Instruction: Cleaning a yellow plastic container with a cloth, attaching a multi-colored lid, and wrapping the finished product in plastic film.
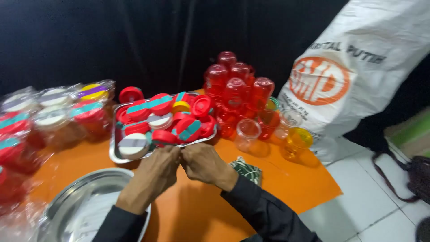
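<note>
— Orange bench [286, 188], and two hands in the middle of it. What are they doing?

— The left hand [152, 177] and the right hand [202, 162] meet, fingertips touching. They pinch something small between them. I cannot tell what it is. It is hidden by the fingers.

— Are the hands open?

— No. Each grip is nearly closed, fingers curled in to a pinch. What is inside, I cannot say.

— Where is that pinch?

— Right at the near edge of the tray [117, 157]. The tray sits toward the far side of the bench and is full of lids [161, 112], red ones with green or grey stripes. One red lid [165, 136] lies just past the fingertips, straight ahead of them.

— Which hand is nearer to it?

— The left one, a little. It lies flat, so it has no long way.

— What else is there?

— A round metal dish [85, 197] by the left arm, at the near left corner. Red cups [233, 89] stacked at the far edge. Clear cups [247, 132] and a yellow cup [296, 142] near the right edge. Bagged jars [53, 116] on the left. A big white sack [354, 71] stands on the right.
</note>
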